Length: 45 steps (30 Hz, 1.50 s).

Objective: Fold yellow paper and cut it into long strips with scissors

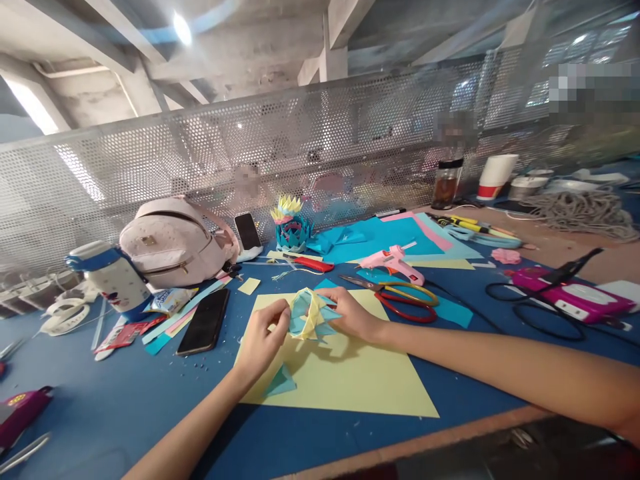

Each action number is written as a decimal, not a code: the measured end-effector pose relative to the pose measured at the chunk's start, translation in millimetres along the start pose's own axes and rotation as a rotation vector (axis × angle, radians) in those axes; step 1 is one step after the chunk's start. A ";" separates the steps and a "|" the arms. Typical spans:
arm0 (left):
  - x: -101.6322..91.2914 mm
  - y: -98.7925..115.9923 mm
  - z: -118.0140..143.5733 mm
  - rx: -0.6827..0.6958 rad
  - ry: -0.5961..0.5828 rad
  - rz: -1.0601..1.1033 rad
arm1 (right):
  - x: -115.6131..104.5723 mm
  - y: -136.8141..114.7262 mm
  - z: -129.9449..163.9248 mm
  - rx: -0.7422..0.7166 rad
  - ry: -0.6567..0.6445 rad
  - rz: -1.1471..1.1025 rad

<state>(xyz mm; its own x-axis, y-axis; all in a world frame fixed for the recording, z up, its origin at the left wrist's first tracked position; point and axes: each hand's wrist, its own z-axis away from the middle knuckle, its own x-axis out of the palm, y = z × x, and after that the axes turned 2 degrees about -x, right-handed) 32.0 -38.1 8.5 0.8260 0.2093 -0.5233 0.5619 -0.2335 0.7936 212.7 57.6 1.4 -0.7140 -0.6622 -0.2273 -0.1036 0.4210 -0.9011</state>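
Between my two hands is a folded paper ring (313, 315) in pale yellow and light blue, with pointed tips around it. My left hand (267, 332) pinches its left side, fingers curled in. On its right side, my right hand (350, 315) grips the blue points, the fingertips partly hidden behind the paper. The ring is held above a pale yellow paper sheet (360, 380). A blue folded paper piece (281, 381) lies on that sheet near my left wrist. Scissors (410, 301) with red and yellow handles lie just beyond my right hand.
A pink glue gun (393, 263) stands behind the scissors, its cord trailing right. A finished-looking paper crown piece (291, 230), a red cutter (314, 265) and blue sheets (390, 240) lie behind. Left are a phone (204, 321), bottle (113, 280) and backpack (173, 243); right, a magenta power strip (573, 293).
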 end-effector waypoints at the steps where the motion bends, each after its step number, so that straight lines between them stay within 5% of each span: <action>1: 0.0 -0.1 0.1 0.002 0.001 -0.010 | -0.2 0.5 -0.1 -0.001 -0.003 0.003; 18: 2.0 3.0 -0.2 0.107 -0.052 -0.122 | -2.8 -8.2 1.9 -0.029 -0.055 0.018; 24: 4.8 2.3 -0.7 0.113 -0.123 -0.122 | -3.8 -10.9 5.3 -0.153 -0.001 0.136; 33: 5.8 2.0 -1.3 0.088 -0.159 -0.127 | -3.9 -8.0 6.2 -0.145 0.046 0.166; 45: 10.1 0.2 -2.1 0.081 -0.082 -0.117 | -5.8 -5.9 5.5 -0.201 0.098 0.183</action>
<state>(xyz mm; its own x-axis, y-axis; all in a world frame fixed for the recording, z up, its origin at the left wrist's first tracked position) 40.4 -34.0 4.0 0.7536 0.1624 -0.6370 0.6536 -0.2885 0.6997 221.3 55.6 6.0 -0.7960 -0.5047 -0.3341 -0.0945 0.6488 -0.7550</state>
